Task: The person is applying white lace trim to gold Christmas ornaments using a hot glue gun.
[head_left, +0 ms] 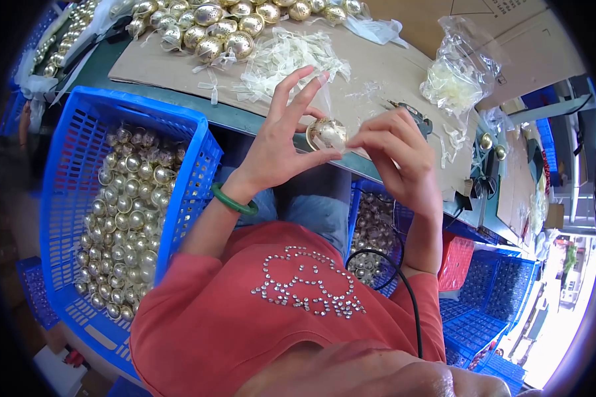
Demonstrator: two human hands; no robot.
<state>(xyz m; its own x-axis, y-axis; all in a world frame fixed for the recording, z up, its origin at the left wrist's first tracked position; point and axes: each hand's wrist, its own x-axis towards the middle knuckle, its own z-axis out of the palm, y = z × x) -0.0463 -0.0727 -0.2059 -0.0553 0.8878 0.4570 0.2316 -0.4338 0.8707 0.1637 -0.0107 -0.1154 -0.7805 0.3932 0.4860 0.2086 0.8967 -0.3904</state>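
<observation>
A shiny gold ball ornament (328, 132) is between the thumb and fingers of my left hand (276, 144), its index and middle fingers raised. The fingers of my right hand (402, 151) are pinched together at the ball's right side. What sits between those fingertips, perhaps a pale ribbon end, is too small to make out. Just beyond the hands, a heap of pale ribbon bows (295, 63) lies on the cardboard-covered table (159, 69). Farther back is a pile of gold ball ornaments (235, 30). A dark glue gun (414, 118) rests behind my right hand.
On my left stands a blue plastic crate (139, 96) filled with gold balls (126, 218). Another blue crate (354, 215) with balls is below the table edge. A clear bag (460, 73) of pale pieces lies at the right. A black cable (407, 281) hangs beside my right arm.
</observation>
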